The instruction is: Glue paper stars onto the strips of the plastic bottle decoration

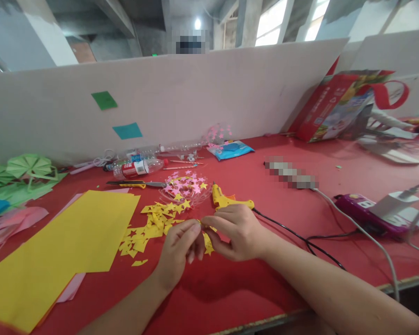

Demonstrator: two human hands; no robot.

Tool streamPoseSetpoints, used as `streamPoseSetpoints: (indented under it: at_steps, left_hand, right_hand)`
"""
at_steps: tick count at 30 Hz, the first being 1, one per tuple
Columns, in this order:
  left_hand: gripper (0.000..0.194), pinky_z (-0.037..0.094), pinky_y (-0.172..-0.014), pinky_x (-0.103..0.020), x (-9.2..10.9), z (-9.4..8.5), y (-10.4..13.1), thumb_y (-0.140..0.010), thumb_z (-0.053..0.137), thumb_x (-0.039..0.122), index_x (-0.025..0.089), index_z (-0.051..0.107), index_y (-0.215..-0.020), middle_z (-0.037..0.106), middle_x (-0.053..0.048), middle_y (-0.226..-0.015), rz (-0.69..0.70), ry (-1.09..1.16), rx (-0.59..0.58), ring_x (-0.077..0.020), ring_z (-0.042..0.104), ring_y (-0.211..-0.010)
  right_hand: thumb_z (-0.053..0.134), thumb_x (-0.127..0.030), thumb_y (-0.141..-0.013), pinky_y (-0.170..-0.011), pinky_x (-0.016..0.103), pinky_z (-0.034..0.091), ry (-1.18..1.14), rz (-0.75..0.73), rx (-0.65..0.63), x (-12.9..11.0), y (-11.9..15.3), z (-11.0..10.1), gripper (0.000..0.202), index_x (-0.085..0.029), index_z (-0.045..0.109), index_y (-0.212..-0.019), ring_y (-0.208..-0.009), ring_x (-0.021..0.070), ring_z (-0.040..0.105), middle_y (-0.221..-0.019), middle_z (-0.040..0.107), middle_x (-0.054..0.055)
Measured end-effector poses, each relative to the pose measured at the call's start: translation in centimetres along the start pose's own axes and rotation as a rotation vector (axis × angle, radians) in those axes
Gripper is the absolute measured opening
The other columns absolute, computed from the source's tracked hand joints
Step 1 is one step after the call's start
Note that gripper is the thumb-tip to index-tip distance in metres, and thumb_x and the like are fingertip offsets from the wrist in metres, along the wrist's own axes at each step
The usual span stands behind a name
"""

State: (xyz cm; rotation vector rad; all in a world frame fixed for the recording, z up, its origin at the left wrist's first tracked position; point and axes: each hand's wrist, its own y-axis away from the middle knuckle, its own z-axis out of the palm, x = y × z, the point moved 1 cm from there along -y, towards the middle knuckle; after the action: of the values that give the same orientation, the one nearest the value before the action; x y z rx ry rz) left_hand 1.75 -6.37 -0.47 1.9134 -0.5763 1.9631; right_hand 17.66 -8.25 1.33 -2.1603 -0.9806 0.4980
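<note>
Left hand (176,249) with fingers curled and thumb bent in, tips meeting those of the right hand (239,230) above the red table (223,302). Right hand palm down, thumb and forefinger drawn toward each other. Impossible to tell whether closed on anything, the spot between the fingertips being too small and partly covered.

Just below the right fingers, a yellow star (208,245), partly hidden. Left of and beyond the left hand, a loose spread of yellow paper scraps (139,239), some with star-shaped holes. Behind these, a clear plastic piece dotted with pink stars (186,186). Beside it, near the right hand, a yellow glue gun (226,200), trailing a black cord (282,224).

Farther left, large yellow sheets (73,232), overlapping pink paper. Farther back, a clear bottle (136,169) lying on its side and a blue packet (232,150). Out to the right, a purple power strip (366,216); beyond, a red bag (335,104) against a white partition (195,88).
</note>
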Motion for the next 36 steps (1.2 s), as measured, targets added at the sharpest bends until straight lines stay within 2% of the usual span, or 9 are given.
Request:
streamPoseSetpoints:
  at_steps: [7,10,16,21,25,30,32,35,36]
  left_hand:
    - [0.036,0.021,-0.036,-0.019,-0.2,-0.1,-0.2,-0.083,0.05,0.038,0.018,0.046,-0.055,0.046,0.005,-0.041,-0.055,0.088,0.029,-0.0051,0.032,-0.035]
    - [0.031,0.022,-0.037,-0.019,-0.1,-0.2,-0.2,-0.082,0.05,0.035,0.017,0.05,-0.057,0.046,0.005,-0.04,-0.045,0.033,0.033,-0.0051,0.032,-0.035]
    - [0.028,0.025,-0.039,-0.019,0.3,-0.3,-0.3,-0.082,0.048,0.035,0.017,0.054,-0.061,0.045,0.005,-0.04,-0.02,-0.095,0.026,-0.0058,0.033,-0.036]
    - [0.026,0.026,-0.04,-0.019,0.5,-0.3,-0.4,-0.079,0.051,0.035,0.019,0.049,-0.06,0.046,0.006,-0.043,-0.033,-0.124,0.02,-0.0065,0.035,-0.039]
    - [0.027,0.028,-0.042,-0.02,0.6,-0.5,-0.5,-0.082,0.049,0.033,0.019,0.046,-0.058,0.042,0.006,-0.045,0.064,-0.25,0.011,-0.0073,0.035,-0.042]
    - [0.023,0.031,-0.047,-0.021,0.4,-0.9,-0.2,-0.085,0.047,0.028,0.019,0.05,-0.064,0.04,0.006,-0.051,0.267,-0.474,0.014,-0.0083,0.037,-0.047]
    - [0.024,0.031,-0.047,-0.021,0.4,-1.1,-0.2,-0.086,0.046,0.026,0.019,0.05,-0.064,0.039,0.006,-0.051,0.307,-0.521,0.033,-0.0083,0.037,-0.046]
    - [0.025,0.031,-0.046,-0.021,0.6,-1.3,-0.1,-0.087,0.046,0.027,0.02,0.047,-0.063,0.038,0.006,-0.05,0.336,-0.548,0.091,-0.0086,0.037,-0.045]
    - [0.026,0.031,-0.046,-0.022,0.6,-1.4,-0.1,-0.088,0.045,0.028,0.02,0.046,-0.062,0.038,0.006,-0.049,0.342,-0.548,0.107,-0.0088,0.038,-0.045]
  right_hand:
    - [0.044,-0.013,-0.082,-0.047,0.025,0.032,-0.067,0.015,0.015,-0.3,0.0,0.0,0.016,-0.015,0.059,-0.088,-0.047,0.0101,0.045,-0.056,0.055,-0.002]
    - [0.046,-0.018,-0.086,-0.048,0.021,0.033,-0.168,0.184,0.047,0.1,-0.1,0.0,0.015,-0.015,0.06,-0.091,-0.044,0.0078,0.043,-0.052,0.052,-0.005]
    - [0.05,-0.021,-0.084,-0.045,0.016,0.032,-0.43,0.482,-0.098,0.7,-0.2,0.5,0.016,-0.016,0.057,-0.071,-0.042,0.0044,0.042,-0.049,0.049,-0.006]
    - [0.05,-0.019,-0.081,-0.044,0.015,0.028,-0.447,0.479,-0.067,0.5,-0.2,0.5,0.013,-0.017,0.053,-0.068,-0.041,0.0032,0.038,-0.048,0.046,-0.008]
    - [0.05,-0.018,-0.08,-0.045,0.015,0.029,-0.439,0.414,-0.046,0.4,-0.3,0.5,0.011,-0.017,0.052,-0.069,-0.041,0.0033,0.037,-0.048,0.045,-0.008]
    - [0.049,-0.018,-0.08,-0.046,0.016,0.03,-0.39,0.346,-0.077,0.3,-0.3,0.5,0.01,-0.018,0.053,-0.07,-0.042,0.0041,0.039,-0.049,0.044,-0.008]
    - [0.049,-0.021,-0.082,-0.048,0.017,0.032,-0.292,0.348,-0.168,0.6,-0.4,0.1,0.012,-0.018,0.056,-0.073,-0.044,0.0051,0.042,-0.049,0.047,-0.007]
    - [0.049,-0.027,-0.086,-0.059,0.019,0.038,0.067,0.539,-0.413,2.5,-0.5,-1.3,0.015,-0.019,0.061,-0.088,-0.056,0.008,0.053,-0.062,0.06,-0.003]
    - [0.046,-0.025,-0.087,-0.062,0.021,0.039,0.146,0.611,-0.42,3.4,-0.4,-2.0,0.02,-0.018,0.061,-0.099,-0.062,0.0104,0.057,-0.072,0.064,0.001]
